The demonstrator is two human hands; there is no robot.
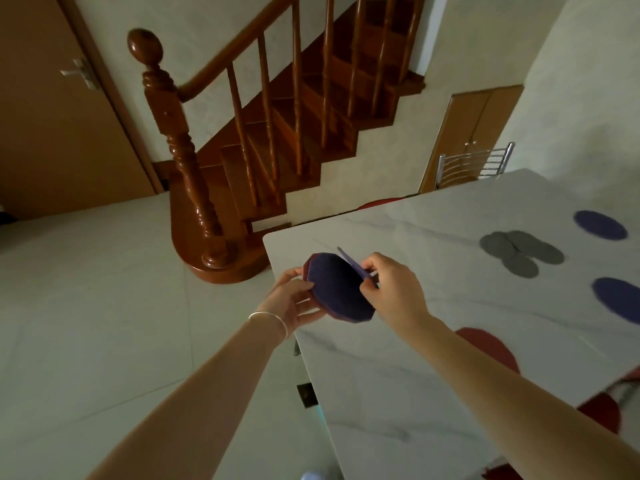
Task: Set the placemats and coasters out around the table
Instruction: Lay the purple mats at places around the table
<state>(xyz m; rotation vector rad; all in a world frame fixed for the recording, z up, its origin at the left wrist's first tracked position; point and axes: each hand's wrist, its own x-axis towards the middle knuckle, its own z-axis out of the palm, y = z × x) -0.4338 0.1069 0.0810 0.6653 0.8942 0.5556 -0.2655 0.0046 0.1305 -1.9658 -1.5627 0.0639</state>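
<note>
Over the near-left corner of the white marble table [398, 393], my left hand [294, 299] grips a small stack of round felt mats [341, 292], purple on top and red beneath. My right hand [391, 289] pinches one purple mat [353, 265] by its edge and holds it tilted up off the stack. Two purple mats [601, 225] [618, 299] lie flat on the table at the right. Between them sits a cluster of several grey coasters [521, 252]. A red mat [491, 344] lies under my right forearm, and another red mat [599, 410] is at the table's near right edge.
A wooden staircase with a turned newel post [180, 140] rises beyond the table's left corner. A metal chair back [474, 164] stands at the far side, with a red seat [377, 203] showing past the far edge. Pale tiled floor spreads to the left.
</note>
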